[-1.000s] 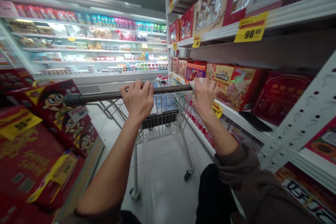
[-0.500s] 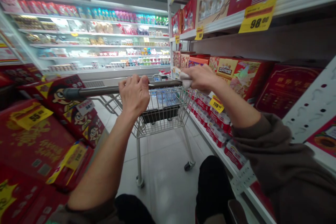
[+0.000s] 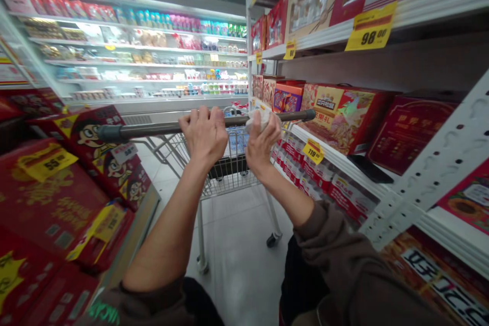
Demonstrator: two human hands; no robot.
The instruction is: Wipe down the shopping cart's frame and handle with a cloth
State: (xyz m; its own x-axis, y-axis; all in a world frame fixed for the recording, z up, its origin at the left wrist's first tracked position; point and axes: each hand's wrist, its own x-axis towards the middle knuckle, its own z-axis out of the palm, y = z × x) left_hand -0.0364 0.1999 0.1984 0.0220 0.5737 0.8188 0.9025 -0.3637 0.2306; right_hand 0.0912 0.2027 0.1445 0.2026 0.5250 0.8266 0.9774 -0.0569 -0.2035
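My left hand (image 3: 206, 135) is wrapped over the middle of the handle (image 3: 153, 129) of a shopping cart. A crumpled white cloth or wipe (image 3: 252, 120) is in my right hand (image 3: 263, 148), which presses it around the same bar a little to the right. The wire basket of the shopping cart (image 3: 229, 183) stands beyond the bar, its lower part partly hidden by my forearms. Clear bluish packaging, too covered to name, shows through the wires.
Red gift boxes (image 3: 57, 188) with yellow price tags are stacked on the left. On the right runs a white shelf (image 3: 340, 160) with boxes, bottle packs and a dark flat phone-like object (image 3: 370, 168). A lit refrigerated display (image 3: 153, 48) stands ahead.
My right hand has moved left and turned along the bar with the white cloth, uncovering the bar's right end. My left hand stays on the bar, shifted slightly right in view.
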